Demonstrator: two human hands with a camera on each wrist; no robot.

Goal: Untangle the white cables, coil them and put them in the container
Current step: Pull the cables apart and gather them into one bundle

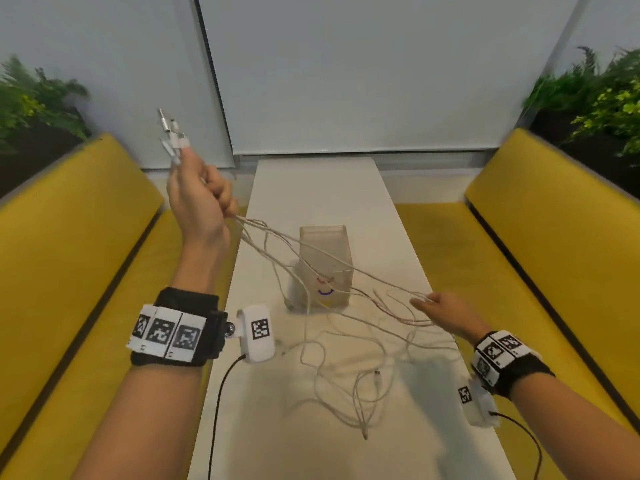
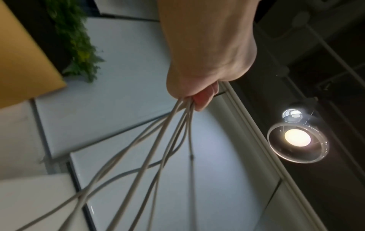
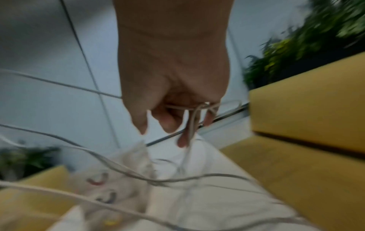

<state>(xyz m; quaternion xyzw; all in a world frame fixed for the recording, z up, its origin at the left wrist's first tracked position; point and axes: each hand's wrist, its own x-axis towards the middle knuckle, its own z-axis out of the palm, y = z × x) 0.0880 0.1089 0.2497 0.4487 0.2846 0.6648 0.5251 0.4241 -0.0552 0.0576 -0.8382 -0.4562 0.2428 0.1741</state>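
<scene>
The left hand (image 1: 201,192) is raised well above the white table (image 1: 346,188), off to the left of the container (image 1: 325,268), with its fingers curled tightly round a bundle of white cables (image 1: 346,271) – their connector ends (image 1: 171,133) stick up out of the top of the fist. From the underside of that fist the strands fan out and slope down across the front of the container toward the right hand (image 1: 446,311). The left wrist view shows the same fist (image 2: 199,87) from below, several strands (image 2: 158,140) spreading out of it.

The right hand sits low, just right of the container and close above the table. Its fingers (image 3: 168,120) hang spread and loosely bent, with strands (image 3: 192,123) looped over and between them – whether any finger actually pinches a strand cannot be told through the blur.

The container is a translucent, upright box with a small smiling face drawn on its near side. It stands on the table, and the rest of the cables lie in loose tangled loops (image 1: 346,375) on the tabletop in front of it, nearer the person
</scene>
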